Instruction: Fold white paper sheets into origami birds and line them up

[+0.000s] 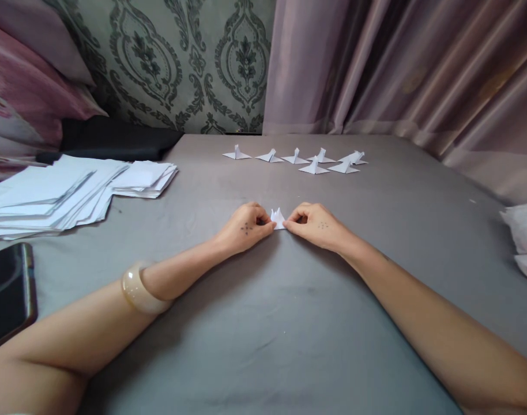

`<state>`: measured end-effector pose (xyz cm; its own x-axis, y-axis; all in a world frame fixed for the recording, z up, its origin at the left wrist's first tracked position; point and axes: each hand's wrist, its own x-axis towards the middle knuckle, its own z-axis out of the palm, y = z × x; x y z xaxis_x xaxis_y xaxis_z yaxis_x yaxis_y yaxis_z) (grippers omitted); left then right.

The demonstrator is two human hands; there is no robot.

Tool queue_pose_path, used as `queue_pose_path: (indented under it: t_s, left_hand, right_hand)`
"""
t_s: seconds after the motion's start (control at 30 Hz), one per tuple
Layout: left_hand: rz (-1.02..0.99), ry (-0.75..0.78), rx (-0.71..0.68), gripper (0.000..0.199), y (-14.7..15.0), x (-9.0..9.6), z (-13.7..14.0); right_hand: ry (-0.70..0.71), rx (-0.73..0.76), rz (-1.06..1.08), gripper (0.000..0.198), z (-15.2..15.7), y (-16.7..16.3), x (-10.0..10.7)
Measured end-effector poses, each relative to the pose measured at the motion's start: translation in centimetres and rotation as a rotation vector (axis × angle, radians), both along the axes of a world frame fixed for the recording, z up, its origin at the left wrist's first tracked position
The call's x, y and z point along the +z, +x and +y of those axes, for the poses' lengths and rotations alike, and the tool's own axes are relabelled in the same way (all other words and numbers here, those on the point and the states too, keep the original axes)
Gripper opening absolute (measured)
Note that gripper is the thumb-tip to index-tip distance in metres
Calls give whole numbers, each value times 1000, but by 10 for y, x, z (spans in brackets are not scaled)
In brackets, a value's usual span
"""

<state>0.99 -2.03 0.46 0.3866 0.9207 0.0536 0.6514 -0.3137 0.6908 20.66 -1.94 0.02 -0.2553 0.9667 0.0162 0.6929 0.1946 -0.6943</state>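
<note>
A small folded white paper crane (278,218) is held between my two hands over the middle of the grey surface. My left hand (248,227) pinches its left side between thumb and fingers. On the other side, my right hand (316,225) pinches the right edge in the same way. Pointed tips of the paper stick up between the fingertips; its outer edges are hidden by them. A pale bangle (143,288) sits on my left forearm.
Several folded paper cranes (314,166) stand at the back. Stacks of white paper (51,190) lie at the left, with a dark phone (8,291) nearer me. White plastic-like bundles (525,236) rest at the right edge. Curtains (376,63) hang behind the grey surface (263,346).
</note>
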Motion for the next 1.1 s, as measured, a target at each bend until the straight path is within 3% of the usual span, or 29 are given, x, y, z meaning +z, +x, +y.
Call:
queue_pose_path:
  t_s: [0.57,0.7,0.83,0.97,1.1]
  left_hand:
    - [67,76,-2,17,2,-5,0]
    - [101,192,-8,8,1,-9,-3]
    - [162,361,-162,15,-1,-10,-7]
    - [390,417,-315,30,0,-1,-16]
    - [590,401,-362,31,2,10,-27]
  right_hand:
    - [12,26,-41,22,3,0,-1]
    - [45,-2,-92,18,-1,-1,0]
    - [120,31,-101,9,-11,-4,2]
    - [241,114,-285,20,-26,-9,6]
    - [305,213,-607,29,-40,-15,16]
